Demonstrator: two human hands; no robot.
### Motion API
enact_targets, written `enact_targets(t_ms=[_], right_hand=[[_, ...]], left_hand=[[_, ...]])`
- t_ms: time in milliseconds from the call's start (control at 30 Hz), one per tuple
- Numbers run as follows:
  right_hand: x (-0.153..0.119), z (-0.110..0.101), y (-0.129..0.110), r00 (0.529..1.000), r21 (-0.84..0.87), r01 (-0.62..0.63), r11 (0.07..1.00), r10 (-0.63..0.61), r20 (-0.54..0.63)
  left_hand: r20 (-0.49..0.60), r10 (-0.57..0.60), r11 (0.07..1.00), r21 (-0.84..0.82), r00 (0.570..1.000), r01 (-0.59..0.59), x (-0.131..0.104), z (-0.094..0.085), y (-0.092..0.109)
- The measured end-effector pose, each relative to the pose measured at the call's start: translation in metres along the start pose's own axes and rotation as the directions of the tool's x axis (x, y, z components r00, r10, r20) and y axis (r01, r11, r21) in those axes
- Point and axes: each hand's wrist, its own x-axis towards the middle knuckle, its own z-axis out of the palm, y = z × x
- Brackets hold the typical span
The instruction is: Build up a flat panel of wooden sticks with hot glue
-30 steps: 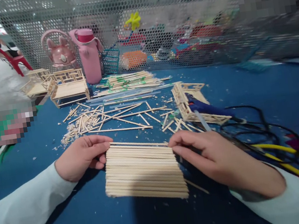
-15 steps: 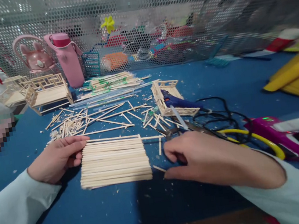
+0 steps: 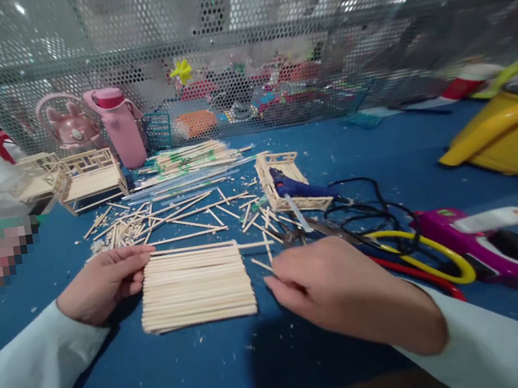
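A flat panel of wooden sticks, laid side by side, rests on the blue tabletop in front of me. My left hand pinches its far left corner between thumb and fingers. To the right of the panel, my right hand is closed around a short wooden stick, whose end pokes out toward the panel. A longer stick juts right from the panel's far edge, with another short stick lying across its line. The right fingertips are partly hidden behind the hand.
Loose sticks and scraps lie behind the panel. A blue glue gun leans on a small stick-built chair, its black cord trailing right. Further off stand a stick bench, a pink bottle, a yellow container and a purple tool.
My right hand has come nearer the panel with the short stick, its fingers drawn closer together. My left hand keeps its pinch on the corner. The view has tilted slightly upward.
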Motion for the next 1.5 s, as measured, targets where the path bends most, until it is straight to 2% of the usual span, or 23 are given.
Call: enact_targets(t_ms=[67,133,267,367,467,633,733,800,867,933,1033,1133,1233,1500], right_hand=[[0.001,-0.003,-0.001,0.982,0.060,0.099,0.993,-0.088,-0.169],[0.005,-0.002,0.002,0.962,0.085,0.124,0.989,-0.099,-0.254],[0.012,0.010,0.012,0.979,0.175,0.141,0.974,-0.111,-0.172],[0.014,0.016,0.015,0.982,0.208,0.061,0.976,-0.022,-0.185],[0.017,0.017,0.013,0.981,0.262,0.008,0.965,0.043,-0.188],[0.022,0.015,0.013,0.989,0.349,-0.001,0.937,0.054,-0.140],[0.022,0.015,0.014,0.990,0.343,0.011,0.939,0.039,-0.139],[0.022,0.015,0.015,0.990,0.342,0.022,0.940,0.026,-0.135],[0.022,0.015,0.014,0.991,0.340,0.032,0.940,0.014,-0.133],[0.022,0.014,0.014,0.991,0.336,0.035,0.941,0.009,-0.131],[0.022,0.014,0.012,0.991,0.334,0.019,0.942,0.026,-0.130],[0.022,0.014,0.010,0.990,0.343,-0.007,0.939,0.055,-0.132],[0.022,0.014,0.009,0.989,0.352,-0.019,0.936,0.069,-0.129],[0.023,0.016,0.005,0.986,0.360,-0.047,0.932,0.100,-0.132]], left_hand=[[0.042,0.008,1.000,-0.009,0.999,-0.007,-0.001,0.005,-0.004],[0.069,0.016,1.000,-0.028,0.998,-0.014,-0.002,0.009,-0.007],[0.083,0.019,0.998,-0.067,0.996,-0.014,-0.002,0.012,-0.007],[0.067,0.020,0.996,-0.089,0.998,-0.014,-0.004,0.013,-0.006],[0.046,0.013,0.996,-0.091,0.999,-0.009,-0.005,0.014,-0.005],[0.026,0.012,0.997,-0.074,1.000,-0.010,-0.005,0.015,-0.004],[0.039,0.027,1.000,-0.010,0.999,-0.027,-0.005,0.013,-0.006],[0.030,0.096,0.988,0.120,0.995,-0.099,-0.006,0.011,-0.008],[-0.002,0.244,0.907,0.353,0.970,-0.227,-0.010,0.010,-0.008],[-0.009,0.425,0.714,0.618,0.905,-0.329,-0.015,0.010,-0.008],[0.037,0.577,0.419,0.844,0.816,-0.335,-0.021,0.011,-0.008],[0.068,0.629,0.263,0.919,0.775,-0.294,-0.024,0.012,-0.009],[0.084,0.638,0.207,0.939,0.766,-0.275,-0.023,0.012,-0.010],[0.065,0.571,0.310,0.906,0.819,-0.288,-0.027,0.013,-0.010]])
